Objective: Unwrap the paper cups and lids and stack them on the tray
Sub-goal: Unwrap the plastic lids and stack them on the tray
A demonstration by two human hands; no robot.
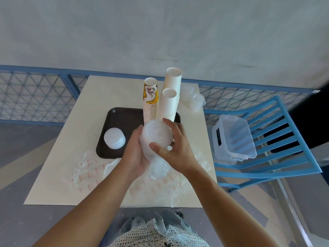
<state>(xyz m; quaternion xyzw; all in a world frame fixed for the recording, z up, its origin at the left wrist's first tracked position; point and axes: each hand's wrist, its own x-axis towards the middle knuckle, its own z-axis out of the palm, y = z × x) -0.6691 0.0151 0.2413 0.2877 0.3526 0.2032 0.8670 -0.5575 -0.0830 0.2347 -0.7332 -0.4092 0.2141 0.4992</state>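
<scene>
Wrappers (89, 168) are lying at six o'clock from the tray (121, 118). Three cup stacks (168, 107) are standing on it at one o'clock; one lid pile (114, 140) is sitting at eight. The left hand (137, 152) and right hand (175, 150) are gripping another lid stack (157, 135) over the tray's near edge. A wrapped bundle (195, 99) is lying at two, a tub (233, 138) on the chair (277, 145) at three.

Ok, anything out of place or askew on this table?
Nothing spilled or damaged. Empty wrappers lie loose across the near side of the table, one trailing over the front edge. The tall white cup stack seems to lean right, possibly lens distortion. The left hand and right hand grip the lid stack.
</scene>
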